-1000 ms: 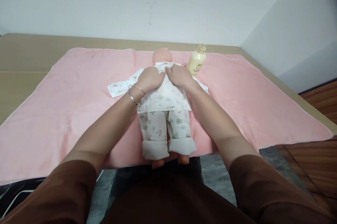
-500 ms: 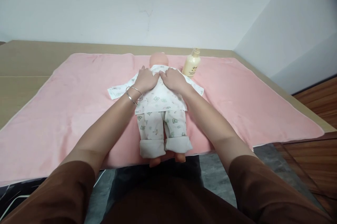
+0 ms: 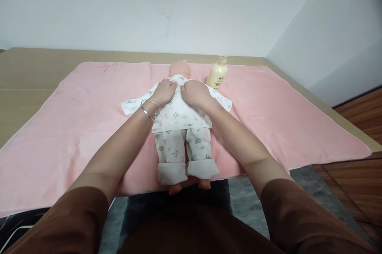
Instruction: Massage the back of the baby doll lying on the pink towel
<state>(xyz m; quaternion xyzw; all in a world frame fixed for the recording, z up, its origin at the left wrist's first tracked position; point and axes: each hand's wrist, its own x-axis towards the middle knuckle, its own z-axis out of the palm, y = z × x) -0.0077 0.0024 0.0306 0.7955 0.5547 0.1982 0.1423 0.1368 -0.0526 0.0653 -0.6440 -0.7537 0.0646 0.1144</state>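
Note:
A baby doll (image 3: 179, 69) lies stretched out with its bald head away from me; no face shows. It wears a white printed shirt (image 3: 184, 117) and matching trousers (image 3: 198, 146) with rolled cuffs. My left hand (image 3: 164, 92), with silver bangles (image 3: 150, 110) at the wrist, is closed on the shirt at the doll's upper left back. Close beside it, my right hand (image 3: 195, 93) is curled on the shirt's right upper part. Both sets of fingertips press into the cloth and are partly hidden.
A pump bottle of cream-coloured lotion (image 3: 217, 74) stands right of the doll's head. Under both is a pink blanket (image 3: 268, 111) on a wooden table (image 3: 36, 63), against a white wall (image 3: 223, 11). Wooden drawers (image 3: 358, 182) are at the right.
The fingers of both hands have curled in; before, they lay spread over the doll's upper back with the thumbs meeting. The doll and bottle have stayed in place.

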